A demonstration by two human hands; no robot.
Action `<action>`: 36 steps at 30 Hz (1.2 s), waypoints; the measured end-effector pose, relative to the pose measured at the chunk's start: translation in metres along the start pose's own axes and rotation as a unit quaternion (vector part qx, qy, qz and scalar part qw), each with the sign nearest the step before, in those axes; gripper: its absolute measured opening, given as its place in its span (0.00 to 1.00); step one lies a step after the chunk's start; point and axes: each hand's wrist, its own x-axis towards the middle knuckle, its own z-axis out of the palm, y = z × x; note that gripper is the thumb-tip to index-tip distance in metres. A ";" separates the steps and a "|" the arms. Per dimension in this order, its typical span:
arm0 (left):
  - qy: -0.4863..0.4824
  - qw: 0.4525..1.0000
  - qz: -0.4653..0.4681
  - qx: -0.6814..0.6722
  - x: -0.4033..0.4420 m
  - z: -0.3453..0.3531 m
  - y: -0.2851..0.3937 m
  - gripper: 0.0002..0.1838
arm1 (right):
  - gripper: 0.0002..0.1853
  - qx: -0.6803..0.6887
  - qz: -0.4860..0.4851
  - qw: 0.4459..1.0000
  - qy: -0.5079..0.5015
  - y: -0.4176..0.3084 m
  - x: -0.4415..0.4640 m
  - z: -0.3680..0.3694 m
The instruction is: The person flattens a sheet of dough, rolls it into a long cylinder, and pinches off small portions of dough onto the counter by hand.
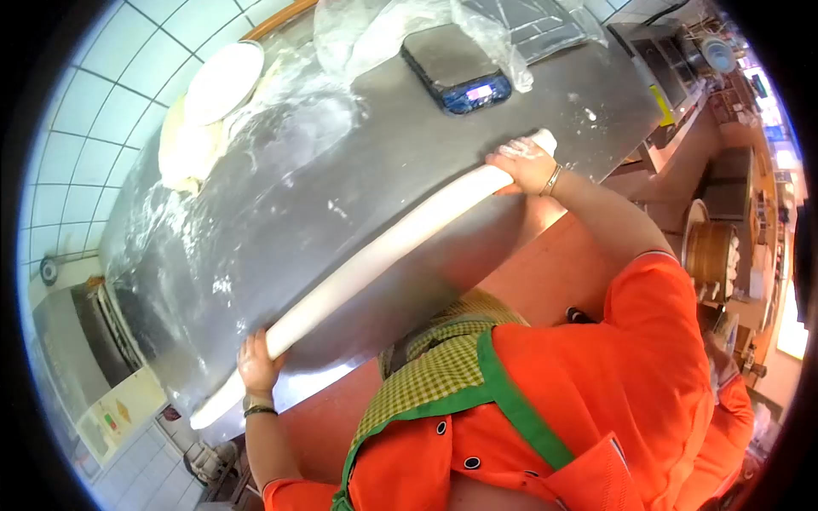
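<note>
A long, pale rope of dough (392, 247) stretches diagonally over the steel table, both its rounded ends showing. Near its lower left end, my left hand (258, 366) lies across it with the fingers curled over. Toward the upper right end my right hand (524, 166) grips it in the same way, flour on its fingers. Between the hands the dough is bare and slightly curved. The undersides of both hands are hidden.
Flour streaks the steel table (290, 221). At its back stand a digital scale (456, 68) with a lit display, crumpled clear plastic (375, 34), and a white round lid or plate (224, 83) resting on a pale dough mass (187, 149). A tiled wall (128, 68) borders the left.
</note>
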 end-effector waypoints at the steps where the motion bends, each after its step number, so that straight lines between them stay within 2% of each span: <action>1: -0.008 1.000 -0.011 0.004 0.000 0.002 -0.001 0.36 | 0.34 0.009 -0.016 1.000 0.002 0.009 -0.003 -0.003; 5: -0.035 0.996 -0.064 -0.045 0.007 -0.007 0.027 0.37 | 0.33 0.010 0.015 0.998 -0.062 0.031 -0.011 -0.016; 7: -0.021 0.998 -0.027 -0.056 0.034 -0.011 0.071 0.37 | 0.32 0.012 -0.022 0.993 -0.119 0.036 -0.003 -0.024; 8: -0.033 0.997 -0.036 -0.065 0.054 -0.010 0.100 0.36 | 0.30 -0.039 -0.065 0.992 -0.099 0.043 0.002 -0.028; 9: -0.030 0.996 -0.031 -0.082 0.078 -0.016 0.134 0.36 | 0.30 -0.034 -0.071 0.992 -0.098 0.046 0.007 -0.042; 11: -0.003 0.996 -0.002 -0.087 0.118 -0.022 0.197 0.36 | 0.29 -0.100 -0.130 0.985 0.061 0.055 0.014 -0.069; 12: 0.024 0.997 0.002 -0.068 0.132 -0.015 0.222 0.38 | 0.29 -0.079 -0.129 0.983 0.106 0.060 0.009 -0.065; 14: 0.050 0.998 -0.018 -0.027 0.153 -0.007 0.259 0.39 | 0.28 -0.036 -0.116 0.988 0.091 0.074 -0.017 -0.013; 15: 0.061 0.998 -0.013 -0.022 0.163 -0.006 0.271 0.39 | 0.26 -0.006 -0.107 0.991 0.074 0.082 -0.027 0.007; 17: 0.056 0.998 -0.031 -0.008 0.177 -0.007 0.279 0.37 | 0.25 -0.026 -0.113 0.990 0.080 0.084 -0.025 0.005; 19: 0.037 0.998 -0.043 -0.001 0.185 -0.012 0.277 0.31 | 0.29 0.074 -0.105 0.992 -0.011 0.086 -0.023 -0.011; 20: 0.064 0.998 -0.028 -0.002 0.186 -0.009 0.273 0.30 | 0.27 0.077 -0.104 0.989 -0.076 0.089 -0.019 -0.020; 21: 0.092 0.996 -0.009 -0.006 0.189 -0.004 0.276 0.29 | 0.27 0.070 -0.099 0.990 -0.076 0.104 -0.025 -0.020; 23: 0.063 0.997 0.012 -0.031 0.199 -0.003 0.302 0.29 | 0.27 0.032 -0.100 0.989 -0.101 0.127 -0.047 -0.019; 24: 0.031 0.998 0.020 -0.050 0.202 -0.003 0.315 0.29 | 0.27 0.030 -0.098 0.989 -0.103 0.142 -0.059 -0.020; 27: 0.031 0.998 0.010 -0.062 0.229 -0.008 0.364 0.29 | 0.27 0.029 -0.108 0.992 -0.062 0.196 -0.100 -0.019; 29: 0.022 0.998 0.013 -0.052 0.243 -0.009 0.385 0.29 | 0.27 0.028 -0.094 0.995 0.011 0.221 -0.112 -0.014; 31: 0.081 0.993 0.059 -0.069 0.258 -0.015 0.413 0.30 | 0.28 0.038 -0.075 0.996 -0.002 0.230 -0.116 -0.012; 36: 0.072 0.991 0.078 -0.084 0.284 -0.017 0.458 0.30 | 0.28 0.025 -0.036 0.997 -0.061 0.249 -0.129 -0.024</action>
